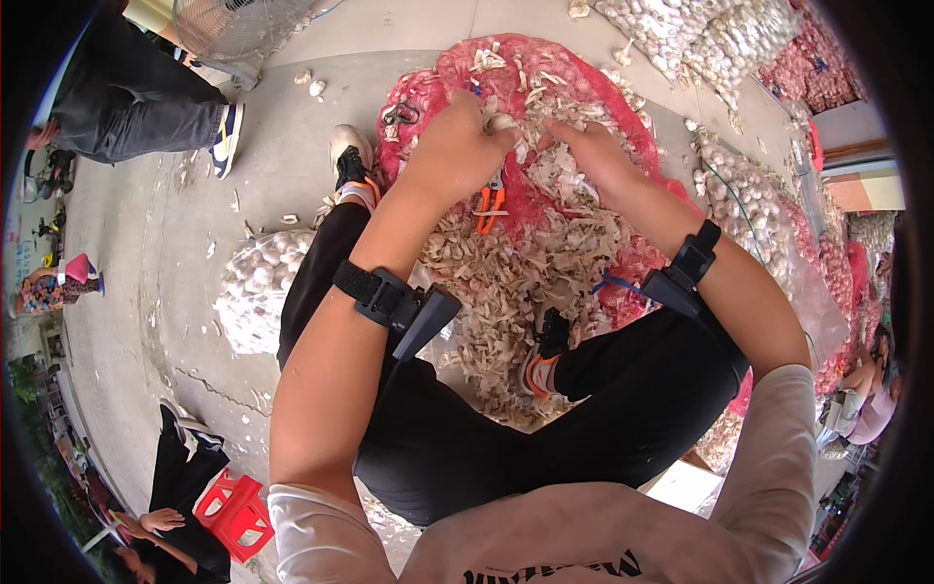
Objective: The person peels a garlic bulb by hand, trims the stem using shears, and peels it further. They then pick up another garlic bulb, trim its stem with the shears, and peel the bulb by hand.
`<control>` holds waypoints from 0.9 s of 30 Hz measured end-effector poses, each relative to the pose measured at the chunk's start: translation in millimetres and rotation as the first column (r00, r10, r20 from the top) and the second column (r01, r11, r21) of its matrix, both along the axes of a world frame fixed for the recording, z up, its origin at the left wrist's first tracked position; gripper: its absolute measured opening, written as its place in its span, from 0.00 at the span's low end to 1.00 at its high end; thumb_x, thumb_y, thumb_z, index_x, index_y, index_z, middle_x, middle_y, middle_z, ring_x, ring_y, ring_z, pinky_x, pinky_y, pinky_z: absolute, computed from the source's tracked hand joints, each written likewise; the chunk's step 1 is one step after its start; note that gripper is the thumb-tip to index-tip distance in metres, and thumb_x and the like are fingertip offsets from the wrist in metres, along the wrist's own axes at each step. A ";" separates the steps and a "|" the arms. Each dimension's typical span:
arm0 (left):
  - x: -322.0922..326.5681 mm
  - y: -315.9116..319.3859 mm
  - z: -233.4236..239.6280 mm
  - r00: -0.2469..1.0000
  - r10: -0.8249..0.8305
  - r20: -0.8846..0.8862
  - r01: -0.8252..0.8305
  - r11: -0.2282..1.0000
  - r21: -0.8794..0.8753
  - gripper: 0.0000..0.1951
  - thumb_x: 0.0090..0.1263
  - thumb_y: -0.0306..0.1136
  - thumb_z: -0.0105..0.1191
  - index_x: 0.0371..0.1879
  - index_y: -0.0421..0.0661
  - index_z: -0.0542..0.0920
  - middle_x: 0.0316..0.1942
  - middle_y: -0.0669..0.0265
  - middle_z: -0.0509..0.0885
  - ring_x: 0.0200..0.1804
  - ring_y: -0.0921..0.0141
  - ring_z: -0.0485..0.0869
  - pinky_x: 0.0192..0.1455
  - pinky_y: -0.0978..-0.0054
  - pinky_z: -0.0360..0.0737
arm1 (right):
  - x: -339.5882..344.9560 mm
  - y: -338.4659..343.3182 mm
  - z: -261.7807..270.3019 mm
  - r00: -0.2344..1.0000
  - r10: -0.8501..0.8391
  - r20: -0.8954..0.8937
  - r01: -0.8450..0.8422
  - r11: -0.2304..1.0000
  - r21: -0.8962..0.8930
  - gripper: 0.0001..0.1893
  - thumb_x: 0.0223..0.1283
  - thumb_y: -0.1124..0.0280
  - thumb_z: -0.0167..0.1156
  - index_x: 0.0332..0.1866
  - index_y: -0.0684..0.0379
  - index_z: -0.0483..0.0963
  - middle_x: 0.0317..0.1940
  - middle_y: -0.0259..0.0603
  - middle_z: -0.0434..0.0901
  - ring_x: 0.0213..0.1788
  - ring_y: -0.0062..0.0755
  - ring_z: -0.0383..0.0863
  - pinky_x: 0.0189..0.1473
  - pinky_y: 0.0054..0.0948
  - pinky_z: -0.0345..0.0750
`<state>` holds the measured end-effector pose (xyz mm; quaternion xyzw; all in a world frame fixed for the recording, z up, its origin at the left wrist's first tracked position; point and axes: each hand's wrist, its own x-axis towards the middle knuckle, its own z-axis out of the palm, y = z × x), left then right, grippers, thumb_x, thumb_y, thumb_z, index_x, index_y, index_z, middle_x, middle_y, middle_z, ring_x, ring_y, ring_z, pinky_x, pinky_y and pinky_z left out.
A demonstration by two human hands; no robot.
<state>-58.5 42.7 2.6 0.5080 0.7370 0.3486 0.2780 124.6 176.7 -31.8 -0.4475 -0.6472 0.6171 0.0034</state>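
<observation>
A garlic bulb (pixel 500 123) is held between the thumb and fingers of my left hand (pixel 467 146), above a red mesh sack (pixel 525 212) strewn with dry garlic skins. Just to the right, my right hand (pixel 587 146) hovers over the skins with thumb and forefinger apart; whether a scrap is between them cannot be told. Orange-handled pruning shears (pixel 492 204) lie on the sack below my left hand, their upper part partly covered. A heap of papery garlic skins (pixel 503 314) spreads between my legs. A small dark metal object (pixel 400 114) rests on the sack's left side.
A clear bag of garlic bulbs (pixel 266 285) stands by my left leg. More filled sacks (pixel 744 204) line the right side. A person in dark trousers (pixel 153 95) stands upper left near a floor fan (pixel 230 25). Another person sits lower left beside a red plastic stool (pixel 237 517).
</observation>
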 end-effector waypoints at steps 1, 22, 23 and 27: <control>-2.1 4.9 -2.5 0.997 0.025 -0.070 -0.022 0.999 0.041 0.27 0.68 0.44 0.67 0.53 0.34 0.76 0.42 0.53 0.86 0.43 0.64 0.85 0.50 0.66 0.80 | 6.8 2.6 -4.5 1.000 -0.002 0.012 0.002 1.000 0.016 0.40 0.66 0.37 0.59 0.71 0.60 0.70 0.65 0.63 0.73 0.70 0.41 0.73 0.68 0.41 0.72; 21.8 -10.6 23.8 0.989 -0.056 -0.140 0.098 0.943 0.318 0.13 0.69 0.38 0.64 0.38 0.38 0.83 0.29 0.57 0.87 0.32 0.68 0.87 0.38 0.71 0.82 | 64.7 -25.2 90.0 0.892 -0.099 -0.441 0.094 0.995 -0.033 0.23 0.71 0.55 0.64 0.63 0.59 0.73 0.38 0.29 0.75 0.36 0.17 0.75 0.41 0.23 0.79; 17.5 -14.2 9.2 0.963 0.051 -0.265 0.012 0.973 0.229 0.17 0.72 0.43 0.60 0.37 0.38 0.83 0.30 0.57 0.88 0.32 0.68 0.87 0.39 0.71 0.81 | 65.4 -28.9 86.4 0.894 -0.105 -0.436 0.099 0.994 -0.038 0.23 0.71 0.55 0.64 0.63 0.59 0.73 0.38 0.29 0.75 0.36 0.17 0.75 0.41 0.23 0.79; 44.5 -10.0 37.8 0.869 0.099 0.485 -0.029 0.988 -0.149 0.27 0.77 0.56 0.50 0.36 0.38 0.83 0.32 0.54 0.86 0.32 0.66 0.84 0.40 0.70 0.79 | 68.4 -34.0 74.6 0.945 0.004 -0.328 0.108 0.941 0.320 0.30 0.64 0.58 0.72 0.65 0.65 0.71 0.37 0.26 0.75 0.38 0.15 0.78 0.41 0.20 0.79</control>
